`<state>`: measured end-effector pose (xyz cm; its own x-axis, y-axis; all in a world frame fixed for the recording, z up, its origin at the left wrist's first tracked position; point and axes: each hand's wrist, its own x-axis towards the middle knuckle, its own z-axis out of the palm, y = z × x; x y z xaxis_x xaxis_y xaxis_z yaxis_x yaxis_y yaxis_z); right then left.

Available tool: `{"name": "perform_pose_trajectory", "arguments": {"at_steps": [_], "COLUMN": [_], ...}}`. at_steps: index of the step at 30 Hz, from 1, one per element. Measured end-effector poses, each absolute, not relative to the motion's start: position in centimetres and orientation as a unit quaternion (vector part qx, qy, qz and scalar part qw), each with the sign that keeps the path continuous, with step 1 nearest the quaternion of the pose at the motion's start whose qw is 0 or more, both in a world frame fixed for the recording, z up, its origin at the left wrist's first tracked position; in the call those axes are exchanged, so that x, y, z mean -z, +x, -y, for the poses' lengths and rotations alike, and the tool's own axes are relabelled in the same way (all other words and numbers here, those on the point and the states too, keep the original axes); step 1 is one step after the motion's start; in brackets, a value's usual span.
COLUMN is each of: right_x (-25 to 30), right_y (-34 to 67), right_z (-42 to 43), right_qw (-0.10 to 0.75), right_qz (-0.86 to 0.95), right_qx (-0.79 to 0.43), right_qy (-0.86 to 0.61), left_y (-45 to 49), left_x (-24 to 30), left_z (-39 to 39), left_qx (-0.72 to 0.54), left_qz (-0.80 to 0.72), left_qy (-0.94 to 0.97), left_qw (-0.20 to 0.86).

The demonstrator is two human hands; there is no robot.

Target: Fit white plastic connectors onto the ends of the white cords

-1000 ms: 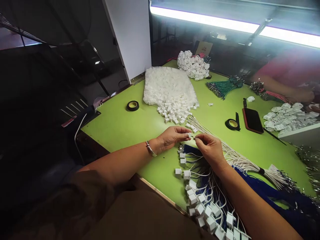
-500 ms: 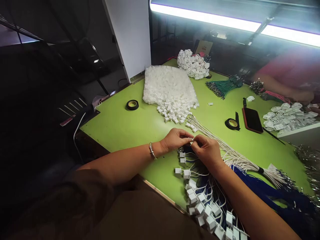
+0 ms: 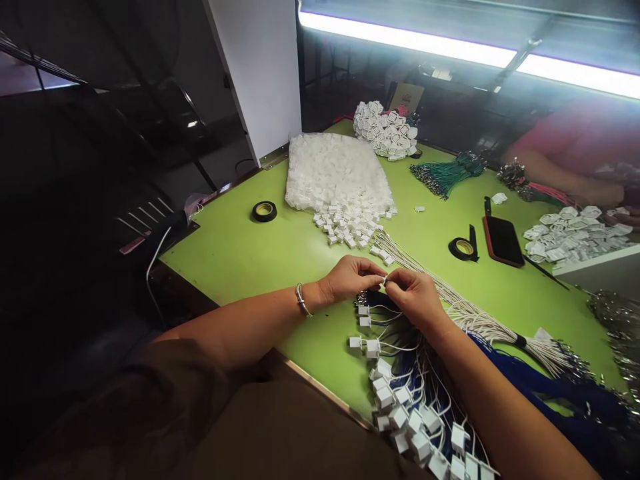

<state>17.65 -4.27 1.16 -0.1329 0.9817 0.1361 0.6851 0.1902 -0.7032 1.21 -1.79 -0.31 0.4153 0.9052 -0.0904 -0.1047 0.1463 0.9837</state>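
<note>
My left hand (image 3: 350,277) pinches a small white plastic connector (image 3: 383,278) over the green table (image 3: 240,253). My right hand (image 3: 416,297) is closed in a pinch right against it, its fingertips on a wire end at that connector. Under my right wrist lie blue wires (image 3: 505,373) and white wires (image 3: 480,320). Finished wires with white connectors (image 3: 405,420) are heaped at the near edge.
A bag of white connectors (image 3: 335,170) with loose ones (image 3: 350,230) spilled in front lies ahead. Two tape rolls (image 3: 265,211) (image 3: 463,249), a phone (image 3: 503,240), green wires (image 3: 447,175) and more connector heaps (image 3: 385,130) (image 3: 575,233) are around. Another person's arm (image 3: 565,180) rests at the far right.
My hands have come together: the right fingertips, a little apart from the connector a second ago, now press against it. Both hands dropped slightly toward me.
</note>
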Motion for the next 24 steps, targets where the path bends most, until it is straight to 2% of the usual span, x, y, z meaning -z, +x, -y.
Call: {"name": "perform_pose_trajectory", "arguments": {"at_steps": [3, 6, 8, 10, 17, 24], "right_x": [-1.2, -1.0, -0.7, -0.5, -1.1, -2.6], "right_y": [19.2, 20.7, 21.4, 21.7, 21.7, 18.2], "right_z": [3.4, 2.5, 2.1, 1.8, 2.1, 4.4], "right_qw": [0.294, 0.169, 0.088, 0.064, 0.213, 0.315], "right_qz": [0.707, 0.701, 0.702, 0.707, 0.683, 0.767], "right_qx": [-0.153, -0.005, 0.022, 0.023, 0.084, -0.05], "right_qy": [-0.625, -0.693, -0.706, -0.704, -0.694, -0.557], "left_y": [1.5, 1.6, 1.6, 1.5, 1.3, 1.2], "left_x": [0.0, -0.1, 0.0, 0.1, 0.4, 0.7], "left_z": [2.1, 2.2, 2.2, 2.1, 2.0, 2.0], "left_qx": [-0.398, -0.397, -0.394, -0.394, -0.399, -0.397], "left_qz": [-0.394, -0.397, -0.386, -0.375, -0.36, -0.345], "left_qy": [0.496, 0.469, 0.457, 0.448, 0.427, 0.429], "left_qw": [0.664, 0.681, 0.697, 0.71, 0.728, 0.735]}}
